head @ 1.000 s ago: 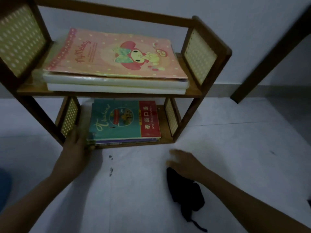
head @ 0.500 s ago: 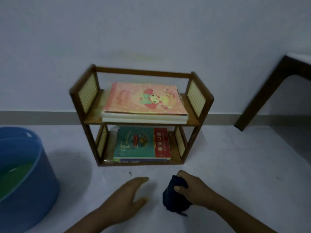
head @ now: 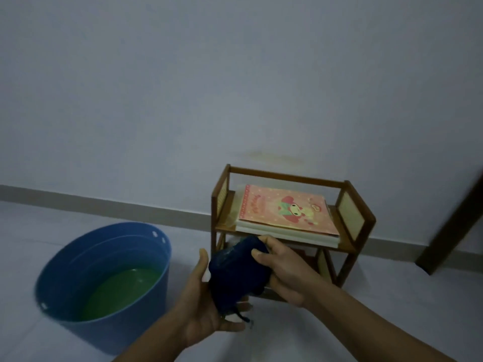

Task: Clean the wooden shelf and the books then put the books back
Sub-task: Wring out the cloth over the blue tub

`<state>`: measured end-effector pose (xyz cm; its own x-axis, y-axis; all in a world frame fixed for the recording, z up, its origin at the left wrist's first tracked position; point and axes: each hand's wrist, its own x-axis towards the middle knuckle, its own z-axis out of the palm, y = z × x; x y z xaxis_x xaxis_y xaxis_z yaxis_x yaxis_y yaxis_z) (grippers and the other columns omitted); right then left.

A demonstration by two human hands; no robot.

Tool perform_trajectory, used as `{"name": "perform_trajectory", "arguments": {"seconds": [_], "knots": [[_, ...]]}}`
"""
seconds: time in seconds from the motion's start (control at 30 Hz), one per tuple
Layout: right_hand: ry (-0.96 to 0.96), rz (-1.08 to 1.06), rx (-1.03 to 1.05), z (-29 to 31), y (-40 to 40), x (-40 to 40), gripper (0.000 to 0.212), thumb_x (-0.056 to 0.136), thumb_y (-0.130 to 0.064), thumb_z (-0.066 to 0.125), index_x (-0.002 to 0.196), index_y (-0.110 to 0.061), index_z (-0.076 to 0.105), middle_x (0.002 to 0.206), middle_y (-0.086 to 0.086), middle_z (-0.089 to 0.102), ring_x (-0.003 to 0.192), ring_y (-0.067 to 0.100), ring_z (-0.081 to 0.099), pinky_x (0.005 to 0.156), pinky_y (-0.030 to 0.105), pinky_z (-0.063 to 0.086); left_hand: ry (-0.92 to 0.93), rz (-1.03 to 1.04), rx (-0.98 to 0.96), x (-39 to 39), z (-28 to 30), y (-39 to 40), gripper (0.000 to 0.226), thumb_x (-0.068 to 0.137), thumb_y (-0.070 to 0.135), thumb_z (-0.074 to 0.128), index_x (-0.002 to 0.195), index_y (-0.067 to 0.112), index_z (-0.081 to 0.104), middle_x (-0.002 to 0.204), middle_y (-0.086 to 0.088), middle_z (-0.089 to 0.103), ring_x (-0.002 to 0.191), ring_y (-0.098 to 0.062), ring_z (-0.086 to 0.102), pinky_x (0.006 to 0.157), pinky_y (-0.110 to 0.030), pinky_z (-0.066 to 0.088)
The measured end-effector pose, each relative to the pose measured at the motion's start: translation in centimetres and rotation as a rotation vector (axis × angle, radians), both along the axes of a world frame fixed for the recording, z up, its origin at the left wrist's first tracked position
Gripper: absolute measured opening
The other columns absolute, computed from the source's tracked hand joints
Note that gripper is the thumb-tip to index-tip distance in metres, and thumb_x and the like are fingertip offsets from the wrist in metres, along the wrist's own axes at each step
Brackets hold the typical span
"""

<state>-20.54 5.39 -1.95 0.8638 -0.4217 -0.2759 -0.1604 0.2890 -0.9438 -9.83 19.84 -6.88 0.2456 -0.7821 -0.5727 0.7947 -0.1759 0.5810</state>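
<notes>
A small two-tier wooden shelf (head: 358, 202) stands against the wall at centre right. A pink cartoon-cover book (head: 285, 212) lies on top of white books on the upper tier. The lower tier is mostly hidden behind my hands. A dark blue cloth (head: 235, 270) is bunched in the air in front of the shelf. My right hand (head: 285, 273) grips it from the right and above. My left hand (head: 206, 309) cups it from below, palm up.
A blue plastic tub (head: 156, 246) holding green water sits on the white floor to the left of my hands. A dark wooden furniture leg (head: 454, 220) slants at the far right. A grey skirting board runs along the wall.
My right hand lifted the cloth off the floor and my left hand came up under it. The view swung left and back, so the tub now shows fully.
</notes>
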Motion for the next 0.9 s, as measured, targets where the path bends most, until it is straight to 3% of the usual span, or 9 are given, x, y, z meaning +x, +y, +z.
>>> {"name": "perform_trajectory", "arguments": {"seconds": [0.07,0.17,0.27,0.37,0.47,0.57,0.73,0.83,0.9], "knots": [[-0.018,0.044,0.029,0.7,1.7,0.9,0.022,0.096,-0.007,0.052,0.118,-0.008,0.055,0.117,0.017,0.065,0.108,0.037,0.061,0.093,0.057,0.047,0.045,0.09,-0.093,1.1,1.3,2.2,0.084,0.078,0.075,0.047,0.112,0.002,0.071,0.118,-0.027,0.065,0.118,-0.043,0.054,0.106,-0.057,0.036],[0.048,0.127,0.02,1.4,3.7,1.9,0.026,0.092,-0.003,0.054,0.118,-0.008,0.055,0.117,0.016,0.063,0.107,0.035,0.061,0.082,0.048,0.056,-0.141,0.265,-0.12,2.7,2.3,5.3,0.047,0.088,0.04,0.058,0.12,0.006,0.064,0.115,-0.023,0.069,0.109,-0.041,0.063,0.096,-0.053,0.049],[0.216,0.265,-0.005,1.4,5.4,3.4,0.039,0.088,-0.033,0.067,0.12,-0.013,0.058,0.121,0.012,0.063,0.11,0.032,0.06,0.082,0.043,0.056,-0.337,0.387,-0.128,3.9,2.7,8.0,0.04,0.086,0.025,0.066,0.124,0.014,0.06,0.117,-0.017,0.069,0.109,-0.036,0.065,0.1,-0.054,0.047],[0.336,0.32,-0.173,0.7,8.0,6.0,0.051,0.08,-0.058,0.065,0.11,-0.017,0.069,0.112,0.003,0.07,0.106,0.024,0.063,0.088,0.039,0.054,-0.474,0.409,-0.105,4.6,3.1,10.4,0.039,0.084,0.031,0.07,0.121,0.019,0.063,0.115,-0.014,0.07,0.105,-0.032,0.067,0.095,-0.05,0.051],[0.244,0.247,-0.179,-0.3,11.3,8.4,0.033,0.087,-0.035,0.067,0.098,-0.004,0.064,0.101,0.012,0.071,0.091,0.024,0.067,0.082,0.034,0.056,-0.585,0.378,-0.041,5.1,3.2,12.7,0.05,0.076,0.044,0.075,0.122,0.028,0.062,0.111,-0.009,0.072,0.103,-0.029,0.069,0.094,-0.048,0.053],[0.158,0.196,-0.101,-1.5,14.3,10.6,0.01,0.092,-0.015,0.06,0.097,-0.006,0.058,0.102,0.016,0.068,0.091,0.027,0.066,0.084,0.038,0.055,-0.595,0.4,0.065,6.1,2.7,15.3,0.052,0.076,0.05,0.069,0.124,0.034,0.057,0.118,-0.003,0.068,0.107,-0.025,0.065,0.097,-0.047,0.051],[0.078,0.184,-0.134,-3.1,17.7,12.8,0.003,0.092,-0.014,0.059,0.092,-0.011,0.057,0.097,0.013,0.068,0.088,0.024,0.066,0.083,0.04,0.055,-0.647,0.334,0.405,7.0,1.5,18.5,0.058,0.072,0.067,0.063,0.103,0.019,0.07,0.097,-0.001,0.073,0.091,-0.019,0.068,0.076,-0.033,0.056],[0.023,0.206,-0.168,-3.1,18.2,13.2,0.003,0.092,-0.013,0.059,0.09,-0.012,0.057,0.094,0.014,0.069,0.088,0.025,0.066,0.086,0.044,0.054,-0.787,0.334,0.504,8.1,0.6,19.4,0.065,0.061,0.077,0.068,0.101,0.026,0.073,0.095,0.002,0.075,0.093,-0.019,0.069,0.085,-0.035,0.056],[-0.01,0.215,-0.178,-2.7,18.2,13.5,0.003,0.092,-0.012,0.059,0.092,-0.012,0.057,0.092,0.012,0.07,0.089,0.026,0.066,0.086,0.044,0.054,-0.758,0.351,0.404,8.6,1.0,19.5,0.048,0.071,0.061,0.072,0.1,0.023,0.074,0.095,-0.001,0.077,0.096,-0.023,0.07,0.09,-0.038,0.055]]}}
